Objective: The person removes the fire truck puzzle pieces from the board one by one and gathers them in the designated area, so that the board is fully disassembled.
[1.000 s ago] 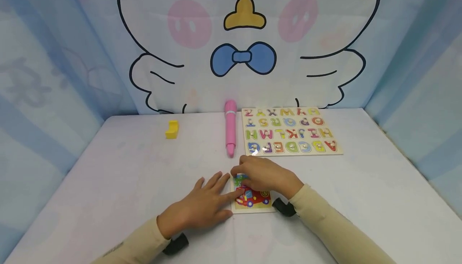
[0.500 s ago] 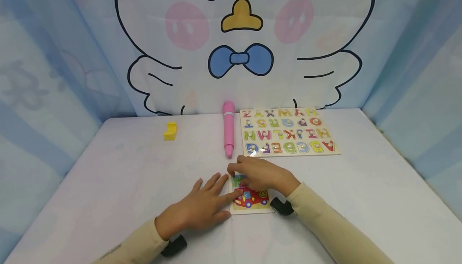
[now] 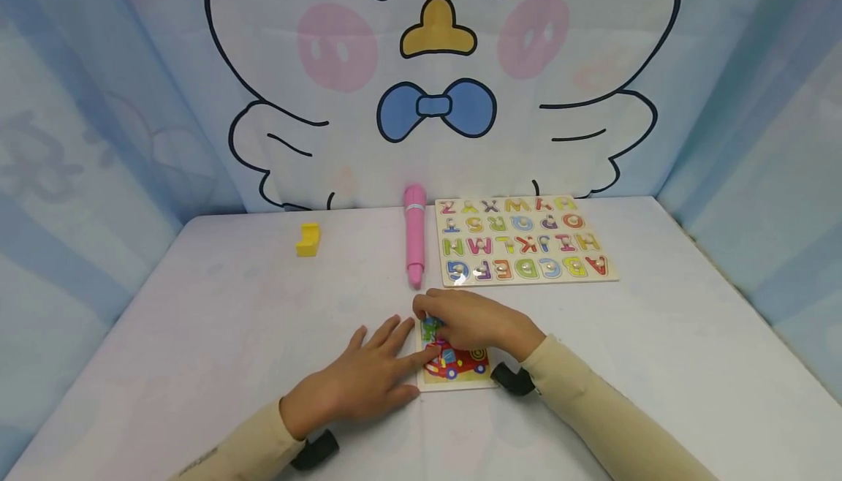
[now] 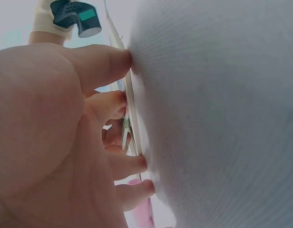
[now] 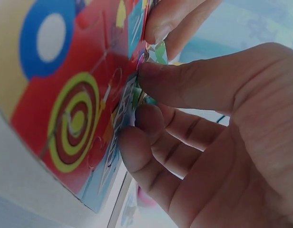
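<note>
A small jigsaw puzzle [image 3: 463,376] with a red vehicle picture lies in a pale frame at the front middle of the table. My left hand [image 3: 358,379] is spread flat at its left side, the index fingertip pressing on the picture and the thumb at the frame's edge. Over the puzzle's upper part, my right hand [image 3: 476,320] pinches a puzzle piece with green on it [image 5: 159,52] between thumb and fingers. That piece looks tilted up from the board in the right wrist view. The right fingers hide much of the puzzle's top.
Behind the hands lies a wooden alphabet board [image 3: 526,240] with knobbed letters. A thick pink pen [image 3: 415,236] lies left of it. Farther left sits a yellow block [image 3: 308,240]. A printed cloth backdrop [image 3: 437,159] rises at the table's far edge.
The head view has shifted slightly. My right fingers have lowered a little over the puzzle's top; my left hand keeps its place on the puzzle.
</note>
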### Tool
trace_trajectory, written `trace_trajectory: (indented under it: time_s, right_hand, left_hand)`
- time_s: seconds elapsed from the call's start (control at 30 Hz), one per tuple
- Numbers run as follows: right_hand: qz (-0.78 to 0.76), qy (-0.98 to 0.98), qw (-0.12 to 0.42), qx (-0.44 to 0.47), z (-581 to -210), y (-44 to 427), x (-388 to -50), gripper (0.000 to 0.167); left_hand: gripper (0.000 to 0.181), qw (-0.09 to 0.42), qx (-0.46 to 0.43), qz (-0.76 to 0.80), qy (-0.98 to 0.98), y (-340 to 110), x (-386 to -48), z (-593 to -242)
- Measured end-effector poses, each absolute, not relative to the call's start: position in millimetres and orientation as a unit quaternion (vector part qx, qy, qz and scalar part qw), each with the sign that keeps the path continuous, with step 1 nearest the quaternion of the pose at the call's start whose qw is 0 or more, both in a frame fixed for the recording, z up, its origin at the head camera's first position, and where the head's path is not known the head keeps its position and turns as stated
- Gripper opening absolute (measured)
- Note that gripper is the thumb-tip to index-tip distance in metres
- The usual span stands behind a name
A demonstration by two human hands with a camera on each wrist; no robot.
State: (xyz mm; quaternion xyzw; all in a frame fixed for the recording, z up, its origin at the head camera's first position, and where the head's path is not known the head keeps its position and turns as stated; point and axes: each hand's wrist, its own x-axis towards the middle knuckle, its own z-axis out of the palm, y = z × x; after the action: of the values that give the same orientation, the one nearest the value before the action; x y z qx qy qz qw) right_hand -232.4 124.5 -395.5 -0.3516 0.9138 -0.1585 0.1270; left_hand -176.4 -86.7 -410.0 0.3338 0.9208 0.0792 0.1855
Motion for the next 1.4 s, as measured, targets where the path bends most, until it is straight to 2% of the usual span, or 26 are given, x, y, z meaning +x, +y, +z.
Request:
trace_trajectory:
  time_s: [0.43, 0.83, 1.13, 1.4]
  right_hand:
    - [-0.205, 0.903, 0.122, -0.357, -395, 128, -237, 0.016]
    - [-0.280, 0.884, 0.111, -0.359, -378, 142, -241, 0.009]
    - [-0.275, 0.891, 0.099, -0.347, -359, 171, -243, 0.012]
    - [-0.270, 0.915, 0.117, -0.275, -359, 212, -235, 0.011]
  left_hand:
    - [0.059, 0.182, 0.337, 0.071, 0.921, -87, -176, -409]
    - [0.060, 0.184, 0.335, 0.069, 0.922, -86, -177, -407]
    - [0.061, 0.183, 0.329, 0.068, 0.924, -84, -176, -410]
    - [0.061, 0.191, 0.318, 0.063, 0.927, -83, -177, -411]
